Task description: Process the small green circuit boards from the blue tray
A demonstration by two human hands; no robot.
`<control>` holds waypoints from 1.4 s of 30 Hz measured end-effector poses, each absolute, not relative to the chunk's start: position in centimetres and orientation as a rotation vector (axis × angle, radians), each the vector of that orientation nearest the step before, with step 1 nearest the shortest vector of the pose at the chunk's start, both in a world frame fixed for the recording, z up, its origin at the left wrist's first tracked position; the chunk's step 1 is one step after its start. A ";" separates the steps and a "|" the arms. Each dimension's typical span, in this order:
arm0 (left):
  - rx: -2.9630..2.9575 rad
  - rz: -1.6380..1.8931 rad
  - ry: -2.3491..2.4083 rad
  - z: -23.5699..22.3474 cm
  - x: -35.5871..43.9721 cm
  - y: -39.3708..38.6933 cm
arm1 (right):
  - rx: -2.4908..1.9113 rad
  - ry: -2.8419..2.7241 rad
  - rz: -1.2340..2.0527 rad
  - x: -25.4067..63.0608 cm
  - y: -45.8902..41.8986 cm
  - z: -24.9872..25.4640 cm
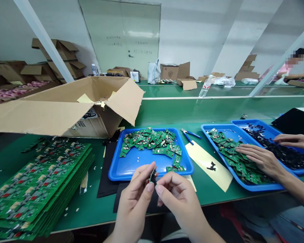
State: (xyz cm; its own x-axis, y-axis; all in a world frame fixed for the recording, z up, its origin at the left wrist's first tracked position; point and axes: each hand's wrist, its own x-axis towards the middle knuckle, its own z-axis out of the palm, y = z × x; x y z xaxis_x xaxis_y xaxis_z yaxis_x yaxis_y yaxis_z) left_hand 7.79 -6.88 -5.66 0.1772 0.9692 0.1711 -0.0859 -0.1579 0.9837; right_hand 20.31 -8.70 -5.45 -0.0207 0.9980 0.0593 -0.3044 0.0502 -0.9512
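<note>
I see my left hand (135, 199) and right hand (178, 199) both pinching one small dark flat part (152, 175) between their fingertips, held just above the near rim of the blue plastic tray (131, 167) of small green circuit boards (152, 141).

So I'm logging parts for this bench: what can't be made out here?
- Small dark part, head view: pinched between left hand and right hand, mostly covered by fingertips; type unclear.
- Box contents: hidden by its flaps.
- Black pieces in the far tray: too small, partly under a co-worker's hand.
- Stacked boards: cut off at the left edge.
</note>
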 end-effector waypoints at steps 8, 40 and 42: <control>1.320 1.201 0.879 -6.4 7.7 -7.0 | -1.051 -1.437 0.536 21.4 -7.1 -5.2; 1.878 1.065 1.029 -4.7 6.8 -6.0 | -0.971 -1.182 1.139 24.2 -7.2 -4.9; 2.097 1.169 1.022 -4.9 6.7 -6.0 | -0.915 -1.101 1.377 23.6 -7.8 -4.8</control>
State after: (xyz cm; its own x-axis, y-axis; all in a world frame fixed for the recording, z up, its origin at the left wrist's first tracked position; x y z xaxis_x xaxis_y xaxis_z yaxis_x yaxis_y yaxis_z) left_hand 6.67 -6.03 -4.90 0.3408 0.8132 0.4717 0.3585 -0.5763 0.7344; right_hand 23.64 -7.83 -4.77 -0.1061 0.9926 0.0587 -0.2758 0.0273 -0.9608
